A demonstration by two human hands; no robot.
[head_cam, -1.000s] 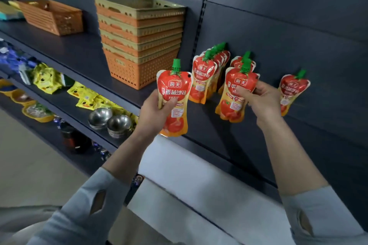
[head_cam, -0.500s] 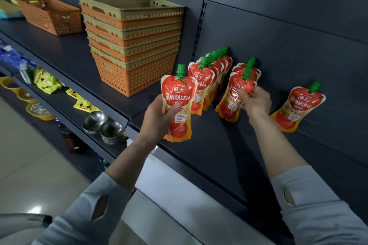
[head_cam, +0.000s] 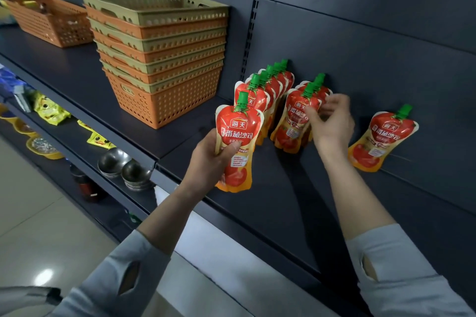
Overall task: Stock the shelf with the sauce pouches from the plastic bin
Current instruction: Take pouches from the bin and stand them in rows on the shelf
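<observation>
One pouch (head_cam: pixel 239 147) is gripped around its middle by the left hand (head_cam: pixel 210 159), with the thumb laid across the label. It is held upright over the shelf (head_cam: pixel 180 134), just in front of the left row (head_cam: pixel 268 92) of standing pouches. The right hand (head_cam: pixel 334 121) is placed at the right edge of the second row (head_cam: pixel 296 123); whether the front pouch there is pinched or merely touched cannot be told. A lone pouch (head_cam: pixel 381 141) is leaned against the back panel (head_cam: pixel 360 59), well apart to the right. The pouch is judged light, soft-walled and glossy, so probably slippery. A hold across the waist or at the stiff green spout is advised, with the base set down flat. The bin is not seen.
</observation>
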